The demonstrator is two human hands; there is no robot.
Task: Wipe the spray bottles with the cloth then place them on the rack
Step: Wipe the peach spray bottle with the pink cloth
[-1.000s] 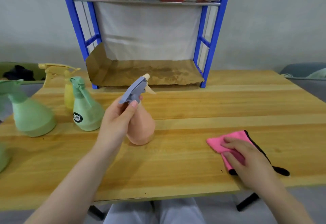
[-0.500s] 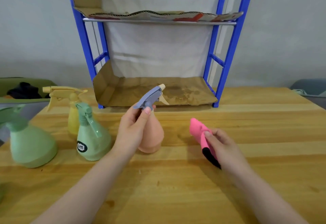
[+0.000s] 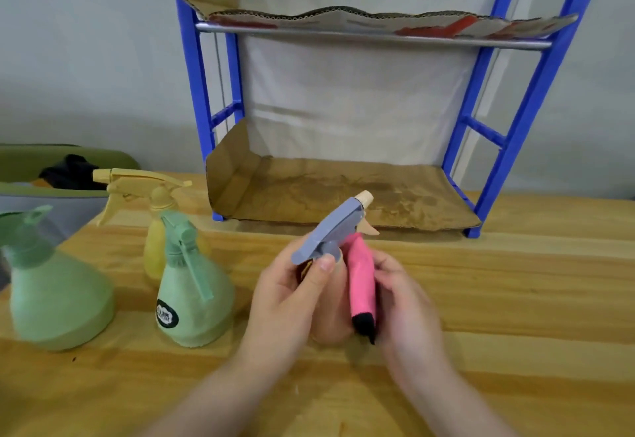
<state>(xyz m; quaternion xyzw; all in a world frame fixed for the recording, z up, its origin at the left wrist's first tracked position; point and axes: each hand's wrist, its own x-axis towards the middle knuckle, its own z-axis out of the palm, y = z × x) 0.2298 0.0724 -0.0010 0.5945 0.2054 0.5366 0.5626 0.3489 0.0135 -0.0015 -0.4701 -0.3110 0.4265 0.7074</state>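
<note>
Head view — left hand gripping peach spray bottle, right hand pressing pink cloth against it

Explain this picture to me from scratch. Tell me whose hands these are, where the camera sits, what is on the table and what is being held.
There is no machine here: a person works with two bare hands, and the single camera sits on their head, looking forward and down.

The left hand grips a peach spray bottle by its neck, just under the grey trigger head. The right hand holds a folded pink cloth against the bottle's side, so wiping is under way.

On the wooden table, to the left, stand three more spray bottles: a green one with a black label, a yellow one behind it, and a larger green one at the edge of the view.

At the back of the table stands a blue rack with cardboard-lined shelves. No bottle stands on the parts of it in view.
</note>
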